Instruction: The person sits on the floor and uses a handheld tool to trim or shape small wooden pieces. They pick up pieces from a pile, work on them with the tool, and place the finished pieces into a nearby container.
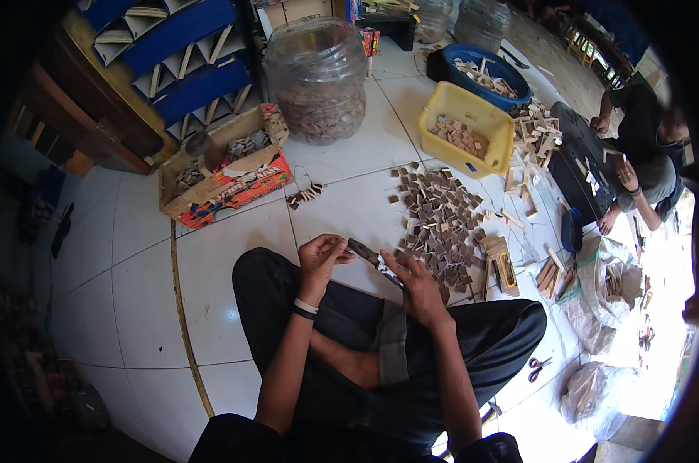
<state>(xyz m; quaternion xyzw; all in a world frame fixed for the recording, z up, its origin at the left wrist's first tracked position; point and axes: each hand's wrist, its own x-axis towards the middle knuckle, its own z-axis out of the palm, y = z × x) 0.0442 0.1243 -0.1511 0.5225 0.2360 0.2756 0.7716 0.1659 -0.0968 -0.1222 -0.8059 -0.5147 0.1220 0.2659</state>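
Note:
My right hand (419,287) is wrapped round a dark hand tool with a whitish patch, which looks like a pair of pliers (365,253). The tool's head points up and left toward my left hand (322,258). The fingers of my left hand are pinched just beside that head, and what they hold is too small to make out. Both hands are above my crossed legs. Right beyond my right hand, a loose pile of small brown square pieces (442,224) spreads over the floor. A short row of similar pieces (306,195) lies farther off to the left.
Ahead stand a cardboard box (234,189), a large clear plastic jar (316,100), a yellow tub (473,160) and a blue basin (511,99). Scissors (538,369) lie right of my knee, below an open sack (596,309). Another person (643,147) sits at the right.

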